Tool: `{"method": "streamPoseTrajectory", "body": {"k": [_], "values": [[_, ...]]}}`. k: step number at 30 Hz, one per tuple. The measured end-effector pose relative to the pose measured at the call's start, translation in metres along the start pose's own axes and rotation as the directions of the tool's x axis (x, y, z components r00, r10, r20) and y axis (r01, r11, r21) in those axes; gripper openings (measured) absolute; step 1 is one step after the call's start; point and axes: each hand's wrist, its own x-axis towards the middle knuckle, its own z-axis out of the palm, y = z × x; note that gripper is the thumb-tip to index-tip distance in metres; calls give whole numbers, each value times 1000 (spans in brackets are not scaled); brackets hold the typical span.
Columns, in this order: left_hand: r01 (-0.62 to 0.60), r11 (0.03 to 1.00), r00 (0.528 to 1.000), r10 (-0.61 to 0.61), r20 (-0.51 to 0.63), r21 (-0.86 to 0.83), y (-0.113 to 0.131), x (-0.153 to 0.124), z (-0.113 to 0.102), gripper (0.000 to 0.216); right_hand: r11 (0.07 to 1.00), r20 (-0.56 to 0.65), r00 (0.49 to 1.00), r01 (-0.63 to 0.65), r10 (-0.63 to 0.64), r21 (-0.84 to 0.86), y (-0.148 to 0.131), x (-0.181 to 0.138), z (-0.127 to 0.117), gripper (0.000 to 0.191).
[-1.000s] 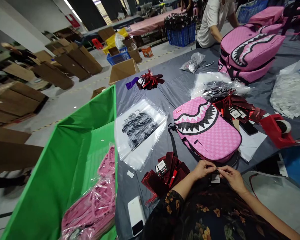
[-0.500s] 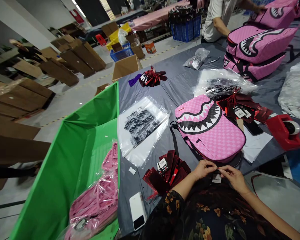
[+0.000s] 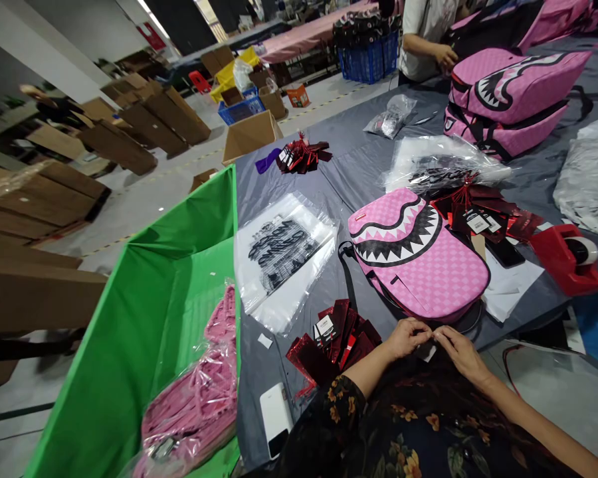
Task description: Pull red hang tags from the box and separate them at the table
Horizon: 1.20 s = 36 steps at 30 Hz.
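The grey table (image 3: 299, 199) fills the right of the view, with the green bin (image 3: 144, 312) against its left edge holding bagged pink goods (image 3: 199, 405); both sit as they did half a second ago, apart from a slight shift of the camera. On the table the pink shark-mouth backpack (image 3: 418, 259) lies flat where it lay before, its lower edge just beyond the hands. At the far end, a co-worker's hand (image 3: 446, 58) now rests at the stacked pink backpacks (image 3: 513, 93), where earlier the arm reached further right. A clear printed bag (image 3: 284, 252) lies left of the near backpack, a red tape dispenser (image 3: 565, 259) to its right, and a white phone (image 3: 276, 418) near the table's front edge. A pile of red hang tags (image 3: 336, 338) sits just beside the left hand (image 3: 406, 335). The right hand (image 3: 458, 352) meets it fingertip to fingertip, both pinching a small white tag (image 3: 427, 352); the tag now sits half tucked under the fingers, showing less than before, and the hands have closed in a little.
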Motion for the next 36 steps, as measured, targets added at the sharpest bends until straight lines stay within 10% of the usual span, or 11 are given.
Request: {"method": "streamPoseTrajectory", "body": {"k": [23,36], "values": [[-58,986,952,7,-307,-157,-43,6,27,61,978,-138,989,-16,46,207,40,17,33,63],[-21,999,947,4,-322,-49,-31,5,32,35,977,-84,989,-104,121,185,26,16,23,71]]}}
